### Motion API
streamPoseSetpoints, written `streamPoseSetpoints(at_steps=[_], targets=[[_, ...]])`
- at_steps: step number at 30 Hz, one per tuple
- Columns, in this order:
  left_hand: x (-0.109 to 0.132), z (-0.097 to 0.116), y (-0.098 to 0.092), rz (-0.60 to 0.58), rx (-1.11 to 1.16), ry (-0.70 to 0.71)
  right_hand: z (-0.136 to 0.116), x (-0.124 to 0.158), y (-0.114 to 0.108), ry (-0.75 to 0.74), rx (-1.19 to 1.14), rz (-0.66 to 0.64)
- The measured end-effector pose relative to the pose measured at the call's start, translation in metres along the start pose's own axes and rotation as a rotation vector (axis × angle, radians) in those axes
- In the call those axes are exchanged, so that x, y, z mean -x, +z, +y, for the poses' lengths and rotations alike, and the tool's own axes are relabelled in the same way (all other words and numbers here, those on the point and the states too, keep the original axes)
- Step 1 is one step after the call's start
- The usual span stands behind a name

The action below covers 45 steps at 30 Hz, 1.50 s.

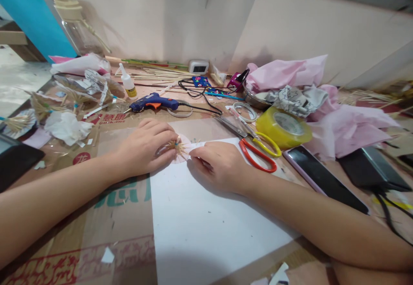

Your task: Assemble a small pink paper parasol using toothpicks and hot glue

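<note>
Between the thumb and fingers of my left hand (150,143) is a small bundle of thin straw-coloured strips (178,145), fanned out, with a bluish spot at its middle. Under it lies a pale pink round piece (184,140), partly covered by the hand. My right hand (219,162) is closed just to the right of the bundle, its thumb and index finger pressed together at the tips of the strips. Whatever it pinches is too small to make out. Both hands rest over a white sheet of paper (206,229) on the cardboard.
Behind the hands lie a blue glue gun (153,102), a glue bottle (127,82) and thin sticks (155,76). To the right are red-handled scissors (258,158), yellow tape (284,125), a phone (325,177) and crumpled pink paper (351,125). Straw bundles (75,95) stand at left.
</note>
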<state>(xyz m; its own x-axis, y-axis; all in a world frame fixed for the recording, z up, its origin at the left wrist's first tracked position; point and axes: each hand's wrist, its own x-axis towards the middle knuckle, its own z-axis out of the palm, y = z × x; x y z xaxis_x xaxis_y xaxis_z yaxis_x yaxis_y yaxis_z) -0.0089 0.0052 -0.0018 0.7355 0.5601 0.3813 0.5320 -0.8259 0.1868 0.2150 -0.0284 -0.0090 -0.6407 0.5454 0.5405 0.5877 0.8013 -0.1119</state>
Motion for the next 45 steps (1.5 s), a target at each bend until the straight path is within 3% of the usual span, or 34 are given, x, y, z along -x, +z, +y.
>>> streamPoseSetpoints(at_steps=[6,14,20,34,45], targets=[[-0.0008,0.0003,0.0017,0.016,-0.014,0.011,-0.0065,0.0012,0.0002,-0.041,0.062,-0.016],[0.0004,0.0000,0.0014,0.014,-0.020,0.008,-0.0004,0.0028,0.0041,0.189,-0.110,-0.104],[-0.0004,0.0004,0.0011,0.016,-0.015,0.013,-0.0013,0.0011,0.0032,0.241,-0.168,-0.123],[-0.0013,0.0027,-0.0018,-0.026,0.004,-0.014,-0.0001,0.0046,0.0048,0.179,-0.116,-0.158],[-0.0012,0.0009,-0.0013,-0.029,0.011,-0.018,-0.0012,0.0022,0.0026,0.122,-0.102,-0.082]])
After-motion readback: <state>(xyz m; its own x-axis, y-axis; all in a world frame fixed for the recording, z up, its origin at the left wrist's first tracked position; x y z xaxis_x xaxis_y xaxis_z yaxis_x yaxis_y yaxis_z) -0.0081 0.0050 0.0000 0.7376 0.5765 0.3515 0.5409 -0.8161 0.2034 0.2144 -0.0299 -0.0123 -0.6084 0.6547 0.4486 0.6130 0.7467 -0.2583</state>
